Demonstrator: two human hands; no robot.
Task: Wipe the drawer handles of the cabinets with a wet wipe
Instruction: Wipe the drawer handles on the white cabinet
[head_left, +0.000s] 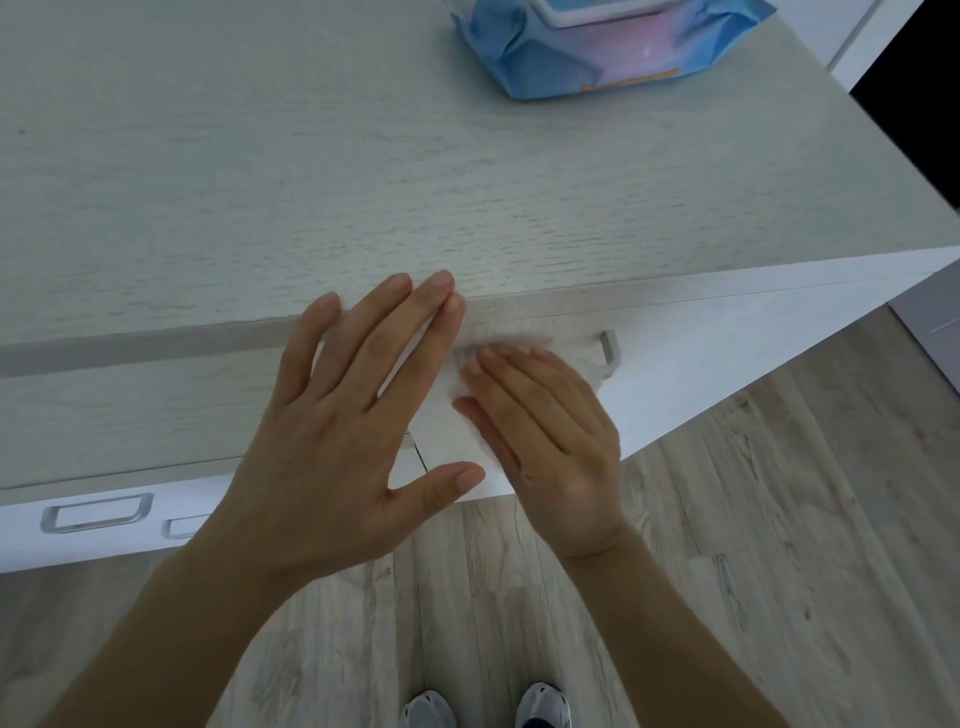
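**A:** A pale wood-grain cabinet top (363, 182) is filling most of the view, with grey plank floor (727, 519) lying below it. Which step is going on?

**B:** The wiping itself, I'd judge. The right hand (550, 431) is pressing the wet wipe (447, 410) flat against the drawer handle (609, 349). Its fingers are lying straight over the wipe, not clenching it. Only the handle's right end is showing past the wipe.

**A:** And the other hand?

**B:** The left hand (332, 431) is lying released just left of that handle. Its fingertips are resting on the cabinet's top edge and grasping nothing, probably bracing.

**A:** Is the wipe going round the bar?

**B:** It's blurring there, so I can't tell.

**A:** What is the next move calling for?

**B:** Likely sliding the wipe along to the handle's bare right end. After that, two more handles (96, 512) are waiting well to the lower left of it, one half hidden by the left forearm.

**A:** Is anything getting in the way?

**B:** The left thumb is hanging close beside the wipe's lower corner. The blue pack of wipes (597, 57) is sitting well above the handle on the top, out of the path.
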